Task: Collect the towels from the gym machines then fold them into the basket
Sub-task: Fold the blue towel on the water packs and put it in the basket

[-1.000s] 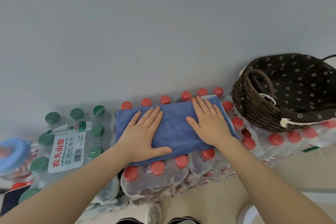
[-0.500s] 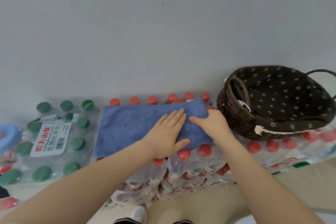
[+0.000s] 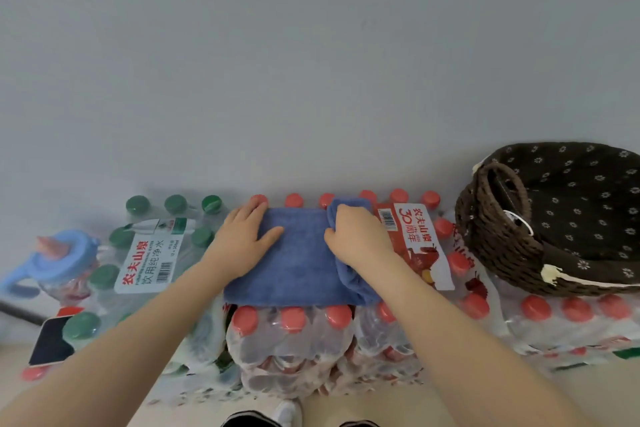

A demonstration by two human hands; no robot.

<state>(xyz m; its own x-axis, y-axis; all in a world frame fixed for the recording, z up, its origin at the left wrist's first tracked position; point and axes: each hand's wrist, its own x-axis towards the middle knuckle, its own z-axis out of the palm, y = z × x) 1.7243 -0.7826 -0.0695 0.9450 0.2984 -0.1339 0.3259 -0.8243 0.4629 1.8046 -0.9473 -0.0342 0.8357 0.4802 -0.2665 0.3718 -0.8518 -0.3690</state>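
Presently, the blue towel (image 3: 298, 263) lies flat on top of the shrink-wrapped pack of red-capped water bottles (image 3: 294, 340), which serves as the folding surface against the grey wall (image 3: 311, 62). Its long axis runs left to right, parallel to the wall, and its near edge lies just behind the front row of red caps.

The left hand (image 3: 242, 239) rests flat on the towel's left end, fingers straight, thumb spread toward the middle, pinning the cloth. The right hand (image 3: 353, 236) is curled round the towel's right end, which is bunched and lifted off the pack along that edge. The two hands are apart, with bare towel between them.

The basket (image 3: 512, 253), dark woven with a spotted lining, sits on the neighbouring red-capped pack at the right edge of the row, well apart from the towel. It lies to the right of both hands, and the right hand is the nearer.

Judgement: the fold in hand would carry the gripped right end leftward over the pinned left half. The transfer afterwards would run rightward, along the towel's long axis.

A green-capped pack (image 3: 152, 253) stands to the left of the towel.
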